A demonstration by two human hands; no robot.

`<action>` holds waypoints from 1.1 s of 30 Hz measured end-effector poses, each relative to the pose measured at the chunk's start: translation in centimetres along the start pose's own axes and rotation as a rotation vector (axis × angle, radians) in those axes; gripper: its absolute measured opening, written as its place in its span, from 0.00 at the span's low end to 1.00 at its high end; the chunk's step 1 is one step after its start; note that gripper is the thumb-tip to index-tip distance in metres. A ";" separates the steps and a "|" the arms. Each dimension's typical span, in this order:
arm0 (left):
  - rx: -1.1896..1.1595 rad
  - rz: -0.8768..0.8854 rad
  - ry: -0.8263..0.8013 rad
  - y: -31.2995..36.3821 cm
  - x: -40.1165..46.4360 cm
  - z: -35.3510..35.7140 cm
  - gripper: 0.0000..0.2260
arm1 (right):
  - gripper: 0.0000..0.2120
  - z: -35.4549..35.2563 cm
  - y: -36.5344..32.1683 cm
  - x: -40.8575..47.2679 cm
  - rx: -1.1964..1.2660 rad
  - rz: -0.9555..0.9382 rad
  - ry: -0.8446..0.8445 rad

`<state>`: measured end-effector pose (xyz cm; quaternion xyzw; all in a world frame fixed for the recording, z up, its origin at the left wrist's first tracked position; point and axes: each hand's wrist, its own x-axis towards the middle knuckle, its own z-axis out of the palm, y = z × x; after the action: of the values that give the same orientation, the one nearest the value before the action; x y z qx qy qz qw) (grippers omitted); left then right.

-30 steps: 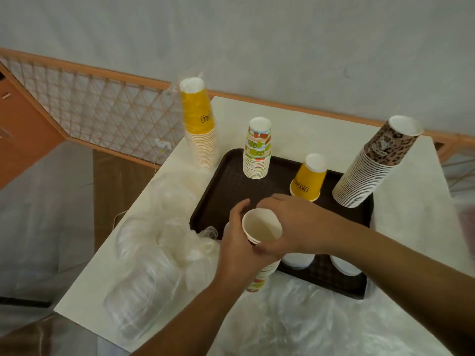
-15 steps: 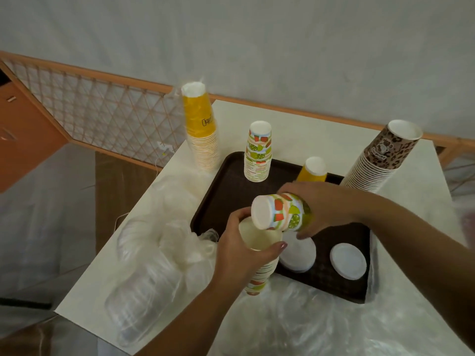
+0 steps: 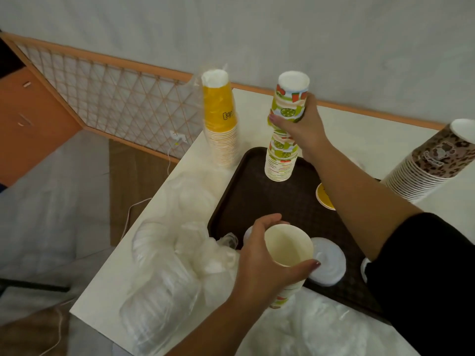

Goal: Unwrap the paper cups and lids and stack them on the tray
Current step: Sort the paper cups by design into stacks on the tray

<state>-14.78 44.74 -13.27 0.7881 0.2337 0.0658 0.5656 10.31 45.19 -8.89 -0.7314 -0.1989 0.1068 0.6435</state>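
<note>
Holding two fruit-print cup stacks [image 3: 281, 160], one per hand.

I see my right hand [image 3: 299, 124] gripping an upside-down fruit-print cup [image 3: 291, 98] on top of the matching cup stack [image 3: 281, 158] on the brown tray [image 3: 246, 201]. My left hand [image 3: 264, 258] holds a mouth-up stack of cups [image 3: 288, 249] at the tray's near edge, beside a white lid [image 3: 327, 263].
</note>
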 end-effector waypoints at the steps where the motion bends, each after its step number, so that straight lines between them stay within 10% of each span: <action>1: 0.002 0.004 -0.004 -0.1 0.0 0.0 0.37 | 0.33 0.2 0.3 0.2 -0.023 -0.017 0.019; 17: 0.031 0.042 -0.055 0.4 -0.4 0.1 0.39 | 0.40 -0.3 -0.4 1.4 -0.621 -0.509 0.166; 25: 0.019 0.061 -0.037 0.3 -0.2 0.2 0.41 | 0.29 -1.0 2.1 0.1 -1.079 -0.240 -0.107; 29: 0.030 0.084 -0.019 0.4 0.0 0.4 0.41 | 0.31 -1.5 -1.3 -4.0 -0.836 -0.290 -0.134; 33: 0.005 0.059 0.028 0.3 0.1 0.7 0.41 | 0.27 -3.2 -5.3 -10.5 -0.893 -0.138 -0.539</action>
<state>-14.37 44.09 -13.26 0.7951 0.2183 0.0929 0.5582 1.40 38.27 -4.26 -0.8662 -0.4313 0.1534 0.2005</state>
